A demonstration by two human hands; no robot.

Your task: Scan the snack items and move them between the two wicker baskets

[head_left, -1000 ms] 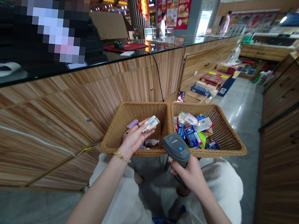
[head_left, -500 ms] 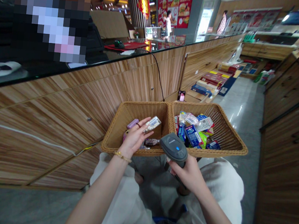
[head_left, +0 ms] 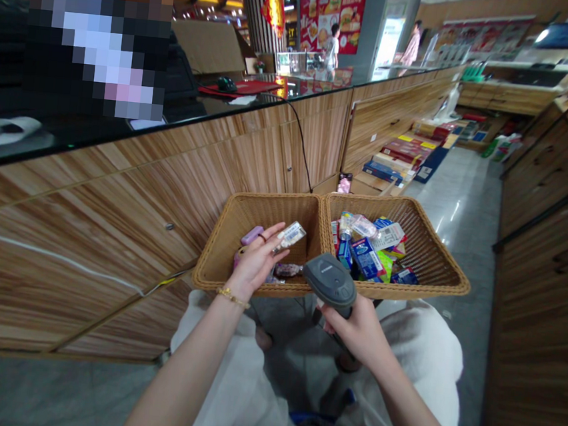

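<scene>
My left hand [head_left: 255, 262] pinches a small clear packet [head_left: 290, 235] between thumb and fingers, held over the left wicker basket [head_left: 220, 247]. A purple item [head_left: 252, 235] and a few other small goods lie in that basket beside the hand. My right hand [head_left: 359, 327] is closed round the handle of a grey barcode scanner [head_left: 329, 279], whose head points toward the packet. The right wicker basket [head_left: 431, 254] holds several boxed and wrapped goods, mostly blue [head_left: 366, 258].
A long wooden counter [head_left: 129, 205] with a dark glass top runs along the left. Wooden cabinets [head_left: 545, 265] stand on the right. Stacked cartons [head_left: 400, 154] lie on the floor beyond the baskets. Two people stand far off behind the counter.
The blue light on the scanner has gone out. The scanner shifted slightly left toward the packet. My left hand has hardly moved. The distant people walked on.
</scene>
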